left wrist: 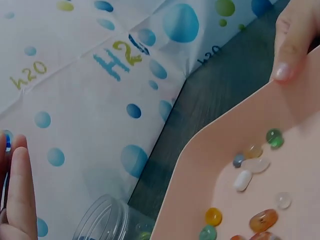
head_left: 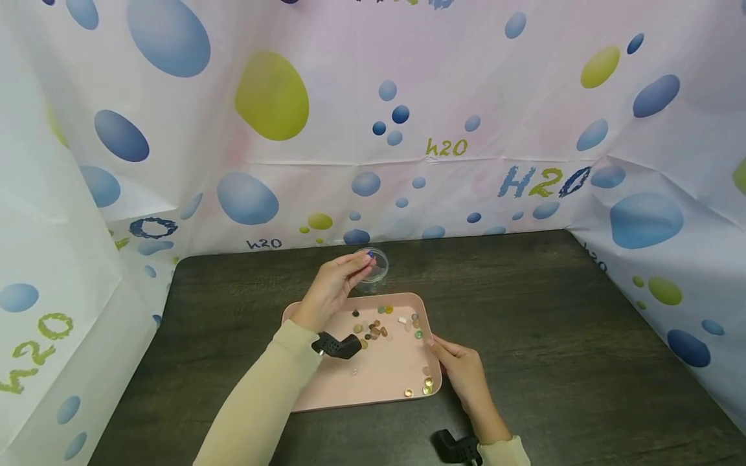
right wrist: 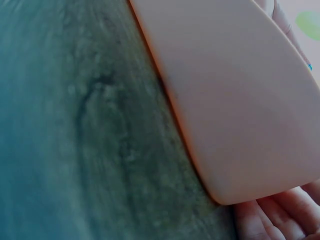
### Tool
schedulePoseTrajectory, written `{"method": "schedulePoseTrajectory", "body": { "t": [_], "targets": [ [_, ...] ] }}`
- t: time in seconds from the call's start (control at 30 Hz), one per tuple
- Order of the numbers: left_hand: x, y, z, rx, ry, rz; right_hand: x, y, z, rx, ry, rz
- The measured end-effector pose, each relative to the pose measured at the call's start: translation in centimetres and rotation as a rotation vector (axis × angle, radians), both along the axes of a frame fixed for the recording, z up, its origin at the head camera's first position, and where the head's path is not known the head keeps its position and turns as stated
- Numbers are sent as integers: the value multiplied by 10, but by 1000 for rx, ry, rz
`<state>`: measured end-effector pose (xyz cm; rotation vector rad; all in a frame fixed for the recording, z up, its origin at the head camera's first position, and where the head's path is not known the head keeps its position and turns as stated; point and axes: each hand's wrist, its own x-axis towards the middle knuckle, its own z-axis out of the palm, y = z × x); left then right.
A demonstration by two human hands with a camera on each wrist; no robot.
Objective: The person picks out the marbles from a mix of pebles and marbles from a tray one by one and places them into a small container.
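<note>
Between thumb and fingertips, my left hand point(head_left: 332, 285) pinches a small blue stone point(head_left: 370, 254). That hand is raised beside the mouth of a clear round jar point(head_left: 380, 275), which stands behind the tray; the left wrist view shows a few small pieces inside the jar point(left wrist: 107, 220). My right hand point(head_left: 466, 375) grips the right rim of the pink tray point(head_left: 384, 372), thumb on top and fingers at its outer side. Small polished stones point(head_left: 375, 331) in brown, green, white and yellow lie scattered in the tray. My left forearm covers the tray's left part.
The dark wood-look table point(head_left: 559, 336) extends on both sides of the tray. A white sheet point(head_left: 350, 129) with blue and green spots hangs behind the table and along its sides. Yellow glassy stones point(head_left: 428, 386) sit in the tray's near right corner.
</note>
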<state>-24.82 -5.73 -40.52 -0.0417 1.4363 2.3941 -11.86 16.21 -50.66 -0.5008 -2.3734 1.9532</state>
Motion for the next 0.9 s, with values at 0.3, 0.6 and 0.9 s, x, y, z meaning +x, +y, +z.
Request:
{"method": "schedulePoseTrajectory", "body": {
  "t": [0.3,0.6,0.9],
  "targets": [
    [-19,-4,0,-192,73,82,1,1,-1,-65,6,28],
    [-28,-2,-7,-567,222,150,1,1,-3,-78,4,27],
    [-29,2,-10,-975,377,199,1,1,-2,-95,2,24]
  ]
}}
